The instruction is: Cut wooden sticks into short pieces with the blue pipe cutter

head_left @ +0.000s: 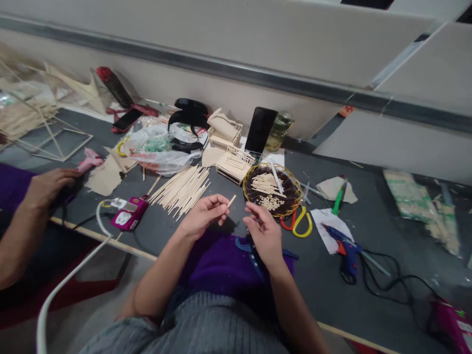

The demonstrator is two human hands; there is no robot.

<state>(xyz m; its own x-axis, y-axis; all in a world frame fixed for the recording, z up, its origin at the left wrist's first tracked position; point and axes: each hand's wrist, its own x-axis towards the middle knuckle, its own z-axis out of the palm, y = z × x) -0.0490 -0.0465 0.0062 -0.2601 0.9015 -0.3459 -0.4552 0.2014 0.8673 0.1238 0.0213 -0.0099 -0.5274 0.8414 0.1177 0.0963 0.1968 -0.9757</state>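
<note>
My left hand [207, 215] pinches a short wooden stick [232, 201] between thumb and fingertips, its free end pointing up and to the right. Across a small gap, my right hand [264, 231] has its fingers loosely bent and the thumb apart, with nothing visible between them. Just beyond the hands stands a round woven basket [298, 192] with a yellow rim, holding short sticks and tiny cut pieces. Left of it lies a fanned pile of long thin sticks [182, 191]. A blue-handled tool [254, 260], partly hidden by my right hand, rests on purple cloth [217, 258].
Scissors [303, 222] lie beside the basket; a blue glue gun [346, 250] with its cord and a green cutter [339, 197] are to the right. A small wooden model [232, 164] and a phone [260, 130] stand behind. Another person's hand [55, 184] is at left near a pink glue gun [89, 160].
</note>
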